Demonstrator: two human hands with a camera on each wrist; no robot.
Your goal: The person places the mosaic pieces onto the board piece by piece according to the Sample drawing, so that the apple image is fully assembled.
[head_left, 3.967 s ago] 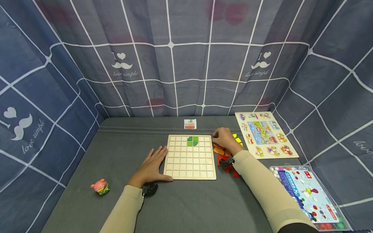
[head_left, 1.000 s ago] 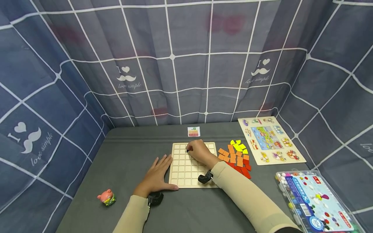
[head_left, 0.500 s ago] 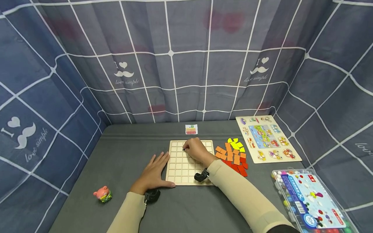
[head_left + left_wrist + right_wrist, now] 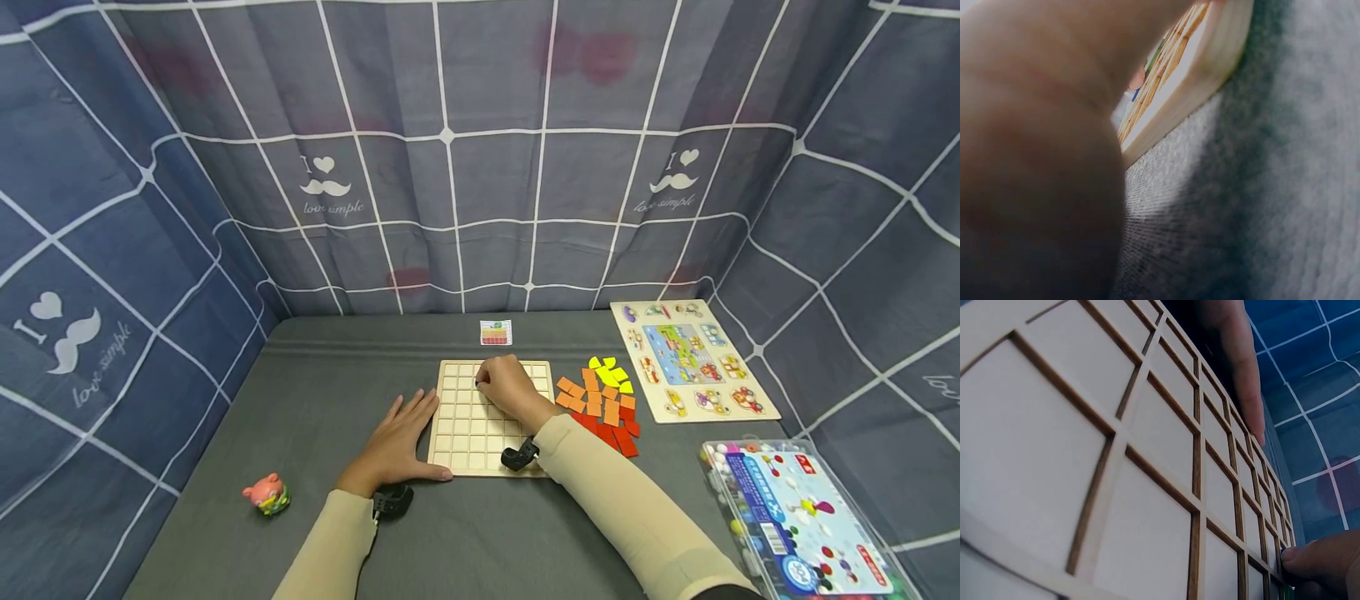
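Note:
A wooden grid board [image 4: 467, 427] lies flat on the dark cloth. My left hand [image 4: 392, 443] rests along its left edge, fingers spread and thumb at the near corner. Over the board's far rows, my right hand [image 4: 513, 388] pinches a small dark piece [image 4: 477, 384] low at the grid. In the left wrist view that piece shows as a blue sliver [image 4: 1135, 94] under a fingertip, with a green piece [image 4: 1155, 55] close by. The right wrist view has bare cells [image 4: 1154, 425] up close and my right fingertips [image 4: 1290, 555] at the far side. My right hand covers several upper cells.
Loose yellow tiles [image 4: 611, 374], orange tiles [image 4: 591, 403] and red tiles [image 4: 624, 441] lie right of the board. A small printed card [image 4: 496, 332] sits behind it. Further right are a picture puzzle [image 4: 690, 358] and a clear box [image 4: 810, 517]. A pink pig figure [image 4: 267, 493] stands left.
Four seconds ago my right hand was at the orange tiles and green pieces showed on the board; it has since moved left over the far rows. During the last second both hands barely move.

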